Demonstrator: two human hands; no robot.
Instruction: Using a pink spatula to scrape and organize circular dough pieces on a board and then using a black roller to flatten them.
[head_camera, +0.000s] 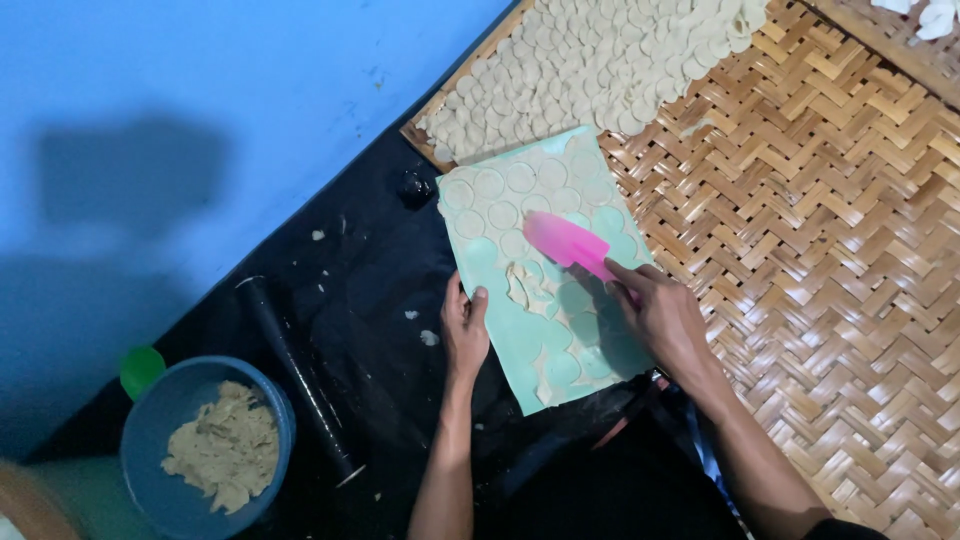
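Observation:
A light green mat (600, 345) lies on the black sheet, overlapping the woven tray. It carries a thin dough sheet cut into several rounds (505, 185), with torn dough scraps (527, 285) near its middle. My right hand (662, 315) grips a pink scraper (567, 243), its blade flat on the mat among the rounds. My left hand (465, 328) presses on the mat's left edge, fingers curled over it.
A woven bamboo tray (820, 230) holds a heap of cut dough rounds (580, 60) at the top. A black rolling pin (300, 375), a blue bowl (140, 440) of dough scraps and a green cup (141, 368) lie left. A blue wall (200, 120) stands behind.

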